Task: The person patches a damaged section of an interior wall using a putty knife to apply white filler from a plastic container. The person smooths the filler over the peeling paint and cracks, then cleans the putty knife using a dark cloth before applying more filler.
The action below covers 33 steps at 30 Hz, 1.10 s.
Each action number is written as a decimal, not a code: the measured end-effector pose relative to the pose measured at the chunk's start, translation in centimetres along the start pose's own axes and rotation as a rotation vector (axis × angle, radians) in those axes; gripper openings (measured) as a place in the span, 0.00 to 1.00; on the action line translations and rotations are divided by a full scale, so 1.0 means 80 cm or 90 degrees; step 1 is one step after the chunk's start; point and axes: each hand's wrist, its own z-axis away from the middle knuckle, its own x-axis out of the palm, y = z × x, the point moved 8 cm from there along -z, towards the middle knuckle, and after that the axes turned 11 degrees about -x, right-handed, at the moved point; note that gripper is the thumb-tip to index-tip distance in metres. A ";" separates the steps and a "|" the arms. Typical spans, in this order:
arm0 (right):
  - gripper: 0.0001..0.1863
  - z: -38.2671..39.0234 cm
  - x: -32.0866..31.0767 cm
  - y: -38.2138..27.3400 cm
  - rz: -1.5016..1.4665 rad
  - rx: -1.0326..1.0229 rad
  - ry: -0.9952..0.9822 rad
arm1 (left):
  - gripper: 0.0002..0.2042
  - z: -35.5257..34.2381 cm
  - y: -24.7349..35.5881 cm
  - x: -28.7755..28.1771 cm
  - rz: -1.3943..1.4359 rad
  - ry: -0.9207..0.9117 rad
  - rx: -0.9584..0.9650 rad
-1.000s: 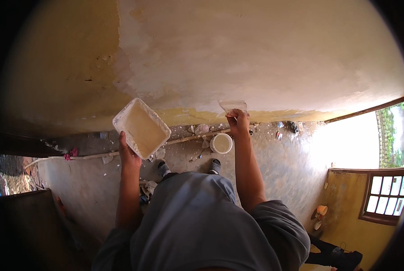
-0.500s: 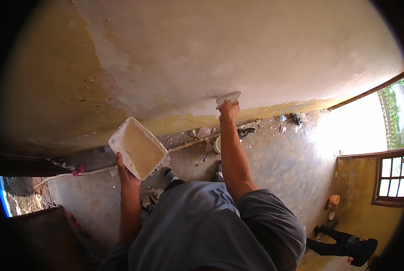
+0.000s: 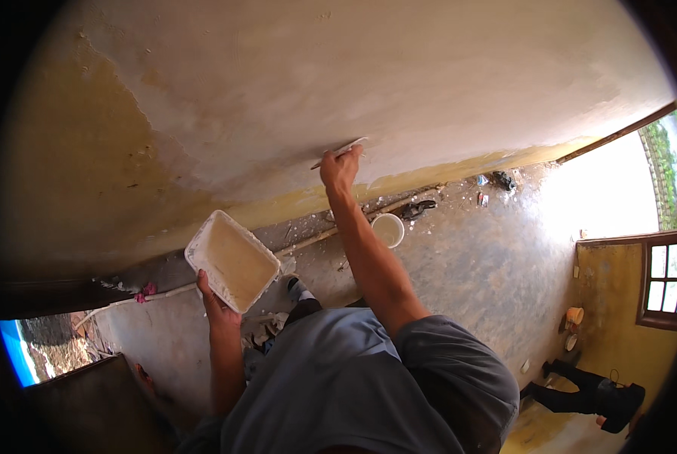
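Observation:
My left hand (image 3: 219, 304) grips a white rectangular plastic tub (image 3: 238, 261) by its near left side, thumb on the rim. Pale filler coats the tub's bottom and walls. Out in front, my right hand (image 3: 341, 168) is closed on a flat putty knife (image 3: 347, 146), seen nearly edge-on against the wall. Pale, smooth filler covers much of this wall (image 3: 429, 83). Yellow paint (image 3: 88, 144) still shows at the left and in a strip along the wall's foot.
A white round bucket (image 3: 387, 230) stands on the floor (image 3: 459, 257) beyond my right forearm. A long pole (image 3: 308, 242) lies along the wall's foot among scraps. Dark debris (image 3: 502, 180) lies farther right. At the lower right another person (image 3: 592, 393) stands near a yellow wall, by an orange container (image 3: 574, 315).
My right hand has moved left and slightly up along the wall, and the putty knife has turned more edge-on. The bucket has come fully into sight. My left hand still holds the tub.

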 end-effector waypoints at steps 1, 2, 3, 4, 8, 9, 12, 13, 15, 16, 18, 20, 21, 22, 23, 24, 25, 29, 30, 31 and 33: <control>0.13 0.024 0.010 -0.009 -0.124 0.057 -0.077 | 0.37 0.000 0.001 -0.013 0.002 0.021 0.001; 0.12 0.060 0.010 -0.014 -0.244 0.115 -0.149 | 0.36 0.001 0.001 -0.021 0.005 0.038 0.000; 0.11 0.092 -0.004 0.002 -0.357 0.212 -0.161 | 0.36 0.003 0.001 -0.024 0.010 0.043 0.004; 0.10 0.106 -0.012 0.028 -0.473 0.306 -0.173 | 0.36 0.004 0.003 -0.023 0.020 0.038 0.013; 0.08 0.100 -0.023 0.232 -0.471 0.526 0.043 | 0.37 -0.002 -0.001 -0.023 0.041 0.048 0.000; 0.08 0.083 -0.018 0.241 -0.468 0.527 0.037 | 0.37 -0.004 -0.002 -0.025 0.045 0.052 0.000; 0.12 0.049 0.016 0.202 -0.468 0.485 -0.021 | 0.37 -0.002 -0.002 -0.034 0.032 0.067 0.000; 0.14 0.044 0.019 0.144 -0.422 0.427 -0.012 | 0.37 0.001 -0.002 -0.041 0.034 0.075 0.008; 0.11 0.050 0.032 0.091 -0.173 0.263 -0.072 | 0.37 -0.001 -0.006 -0.039 0.033 0.070 0.000; 0.09 0.052 0.024 0.032 0.085 -0.007 -0.059 | 0.35 -0.001 -0.007 -0.038 0.029 0.074 -0.005; 0.08 0.083 0.016 -0.007 -0.049 -0.053 -0.105 | 0.34 -0.001 -0.005 -0.039 0.027 0.077 -0.001; 0.10 0.106 0.016 0.085 -0.371 0.257 -0.130 | 0.33 -0.001 -0.003 -0.032 0.037 0.062 -0.006; 0.11 0.088 -0.008 0.114 -0.271 0.256 -0.081 | 0.33 -0.002 -0.001 -0.030 0.038 0.059 -0.004; 0.12 0.072 -0.031 0.135 -0.168 0.254 -0.035 | 0.33 0.001 -0.002 -0.032 0.033 0.067 0.007; 0.12 0.052 -0.036 0.139 -0.124 0.265 -0.032 | 0.33 0.002 -0.001 -0.033 0.024 0.082 0.011; 0.13 0.024 -0.036 0.135 -0.083 0.269 -0.022 | 0.33 0.001 -0.002 -0.030 0.022 0.079 0.005; 0.12 0.001 -0.021 0.129 -0.087 0.249 0.006 | 0.33 -0.001 -0.003 -0.024 0.019 0.076 -0.007; 0.15 0.087 -0.004 0.042 -0.111 0.123 -0.141 | 0.33 0.006 -0.005 -0.041 0.019 0.084 0.001; 0.16 0.111 0.001 0.097 -0.160 0.145 -0.164 | 0.33 0.003 0.000 -0.031 0.020 0.072 0.007; 0.14 0.111 -0.007 0.141 -0.253 0.272 -0.074 | 0.33 0.001 0.001 -0.023 0.034 0.049 0.003; 0.13 0.101 -0.017 0.191 -0.337 0.487 -0.026 | 0.33 0.016 -0.006 -0.028 0.046 0.052 -0.019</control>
